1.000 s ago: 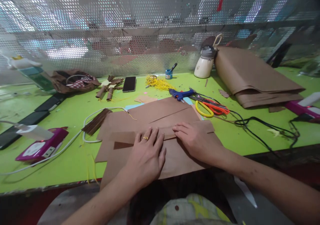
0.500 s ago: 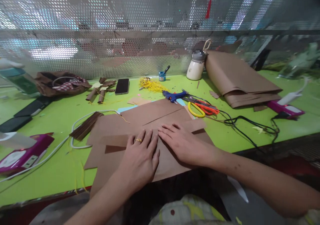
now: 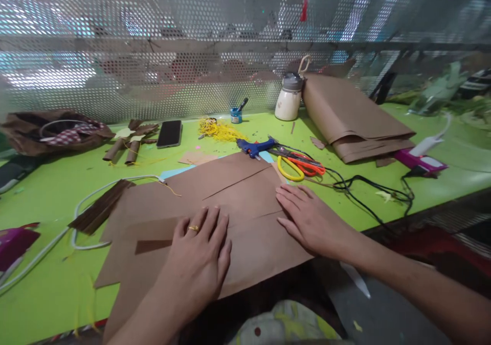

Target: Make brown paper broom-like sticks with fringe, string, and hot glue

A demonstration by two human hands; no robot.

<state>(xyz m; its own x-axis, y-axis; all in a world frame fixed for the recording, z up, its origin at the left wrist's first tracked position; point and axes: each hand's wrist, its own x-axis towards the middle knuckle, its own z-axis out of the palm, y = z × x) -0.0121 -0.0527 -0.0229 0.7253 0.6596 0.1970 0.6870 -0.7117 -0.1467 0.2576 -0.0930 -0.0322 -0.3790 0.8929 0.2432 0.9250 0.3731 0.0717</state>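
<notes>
left hand (image 3: 200, 257) and right hand (image 3: 309, 219) rest nearly flat and empty on brown paper (image 3: 253, 248)

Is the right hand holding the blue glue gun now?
No, the right hand lies spread on the brown paper, while the blue glue gun lies apart from it, farther away.

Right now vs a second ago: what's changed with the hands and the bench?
The right hand has moved to the right across the brown paper, away from the left hand, widening the gap. The camera view has turned right, so everything sits further left in frame. Nothing visibly picked up or let go. Unchanged: left hand flat on the paper; blue glue gun and phone in place.
</notes>
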